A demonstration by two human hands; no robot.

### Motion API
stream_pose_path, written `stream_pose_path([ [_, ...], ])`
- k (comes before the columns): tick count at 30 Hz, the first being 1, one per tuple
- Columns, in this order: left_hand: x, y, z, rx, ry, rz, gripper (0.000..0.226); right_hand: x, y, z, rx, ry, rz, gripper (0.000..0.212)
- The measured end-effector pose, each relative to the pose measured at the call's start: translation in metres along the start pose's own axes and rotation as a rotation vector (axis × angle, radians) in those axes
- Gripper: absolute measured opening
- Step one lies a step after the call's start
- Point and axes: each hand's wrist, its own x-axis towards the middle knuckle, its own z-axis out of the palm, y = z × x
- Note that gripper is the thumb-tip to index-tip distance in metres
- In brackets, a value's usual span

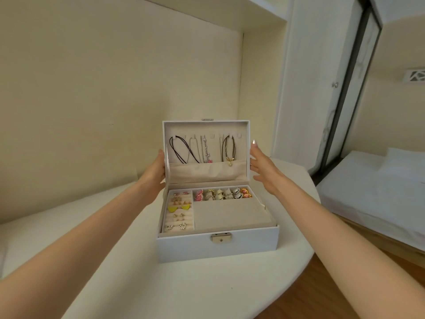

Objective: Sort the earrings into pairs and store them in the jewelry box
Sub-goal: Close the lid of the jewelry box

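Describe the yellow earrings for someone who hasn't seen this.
An open white jewelry box sits on the table. Its narrow left compartment holds rows of earrings. The yellow earrings are the middle row, the only bright yellow pair among gold, pink and pearl ones.

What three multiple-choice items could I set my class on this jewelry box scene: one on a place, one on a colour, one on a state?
1. Where do the necklaces hang?
A. inside the lid
B. in the base tray
C. outside the box

2. What colour is the middle earring pair in the left compartment?
A. blue
B. yellow
C. black

3. How is the jewelry box?
A. shut and latched
B. open, lid upright
C. lid removed

Answers:
1. A, they dangle from hooks in the lid's lining.
2. B, both pieces in the third of five rows are yellow.
3. B, the lid stands raised behind the tray.
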Motion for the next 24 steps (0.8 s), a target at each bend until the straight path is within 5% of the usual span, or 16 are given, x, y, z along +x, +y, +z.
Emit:
stream_pose_path([
  [5,-0.045,0.003,-0.009,0.057,-0.059,0.06,0.082,-0.042,0.01,-0.017,0.095,0.009,-0.068,0.072],
  [11,-0.087,-0.039,-0.011,0.058,-0.173,0.082,0.066,-0.095,0.058,-0.015,0.197,-0.063,-0.04,0.055],
  [15,-0.089,-0.047,-0.002,0.125,-0.045,0.064,0.043,-0.097,0.065,-0.01,0.205,-0.009,-0.06,0.058],
  [19,-0.103,-0.051,-0.001,0.077,-0.076,0.056,0.07,-0.098,0.064,-0.008,0.229,-0.011,-0.007,0.054],
  [24,-0.121,-0.054,0.01,0.088,0.033,0.113,0.042,-0.121,0.057,0.004,0.181,0.161,0.064,0.025],
])
